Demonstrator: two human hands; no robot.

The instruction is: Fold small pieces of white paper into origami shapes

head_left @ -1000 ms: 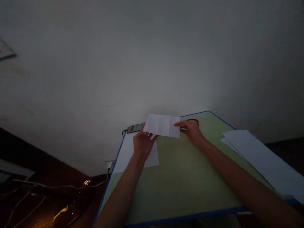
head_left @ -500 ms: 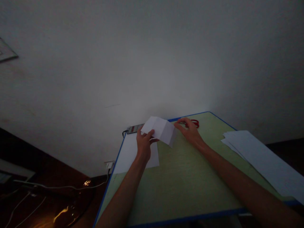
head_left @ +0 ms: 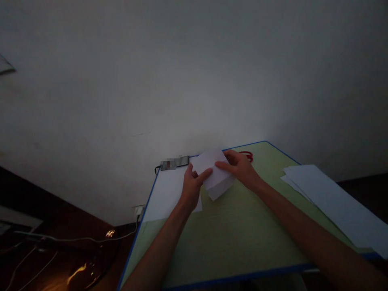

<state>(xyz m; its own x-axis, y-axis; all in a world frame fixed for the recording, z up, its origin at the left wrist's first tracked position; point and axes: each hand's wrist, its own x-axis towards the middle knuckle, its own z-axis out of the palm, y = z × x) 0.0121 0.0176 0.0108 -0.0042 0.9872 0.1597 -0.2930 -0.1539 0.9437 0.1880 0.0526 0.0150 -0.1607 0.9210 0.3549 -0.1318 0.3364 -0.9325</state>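
A creased sheet of white paper (head_left: 218,184) is held up above the table between both hands, its lower flap bent downward. My left hand (head_left: 192,184) grips its left side, thumb lying on top and the other fingers partly hidden beneath. On the right side my right hand (head_left: 241,167) pinches the paper, with the thumb on its face and the index finger at the far edge. Beneath and to the left, another white sheet (head_left: 165,198) lies flat on the table. Red-handled scissors (head_left: 247,156) rest just behind my right hand, their blades hidden.
The pale green table (head_left: 242,234) has a blue edge and stands against a grey wall (head_left: 194,81). A phone (head_left: 182,161) with a cable lies at the back left. A stack of white paper (head_left: 330,202) covers the right side. White cables (head_left: 75,239) hang at the left.
My right hand has moved left onto the paper and now grips it. My left hand has shifted slightly right, and the paper has moved right and turned.
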